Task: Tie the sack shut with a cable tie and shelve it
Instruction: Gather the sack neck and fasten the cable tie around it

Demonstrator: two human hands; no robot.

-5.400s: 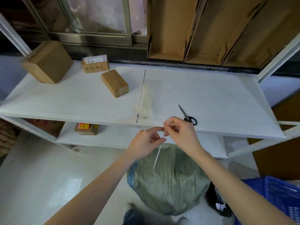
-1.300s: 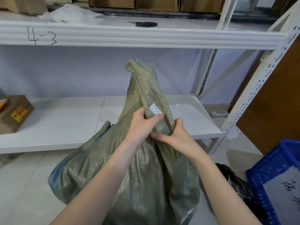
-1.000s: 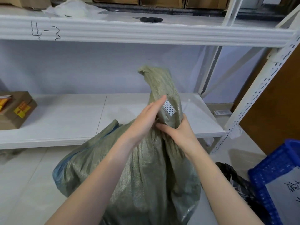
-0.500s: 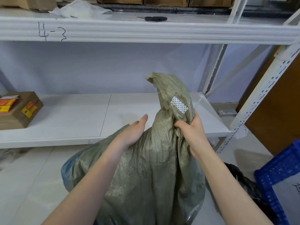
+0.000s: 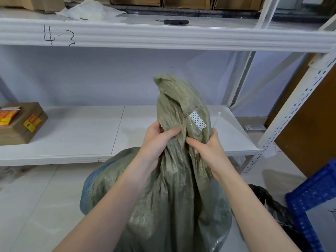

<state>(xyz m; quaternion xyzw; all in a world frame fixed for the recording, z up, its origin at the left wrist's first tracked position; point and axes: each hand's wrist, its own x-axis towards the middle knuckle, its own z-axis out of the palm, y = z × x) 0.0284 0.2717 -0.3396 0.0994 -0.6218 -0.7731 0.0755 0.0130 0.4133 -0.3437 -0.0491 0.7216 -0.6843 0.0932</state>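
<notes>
Both hands clamped on the gathered neck of the green woven sack, cable tie poking up beside the right one.

The left hand [image 5: 157,140] has its fingers curled tight and its thumb pressed across the bunched fabric; the right hand [image 5: 206,149] grips just beside it, thumb dug into the folds, fingers wrapped round the far side. Above the fingers the loose mouth of the sack [image 5: 174,188] stands up, a white dotted patch [image 5: 197,120] just over the right thumb. The white cable tie [image 5: 217,120] sticks up past the right hand's knuckles, not yet round the neck. Below the fingers the sack's bulk sits on the floor, in front of the lower shelf [image 5: 76,131]. Far up beyond the fingertips, black-handled scissors [image 5: 173,21] lie on the upper shelf [image 5: 163,36] marked "4-3". Well left of the left hand sits a cardboard box [image 5: 20,123]; down to the right, a blue crate [image 5: 312,197].
</notes>
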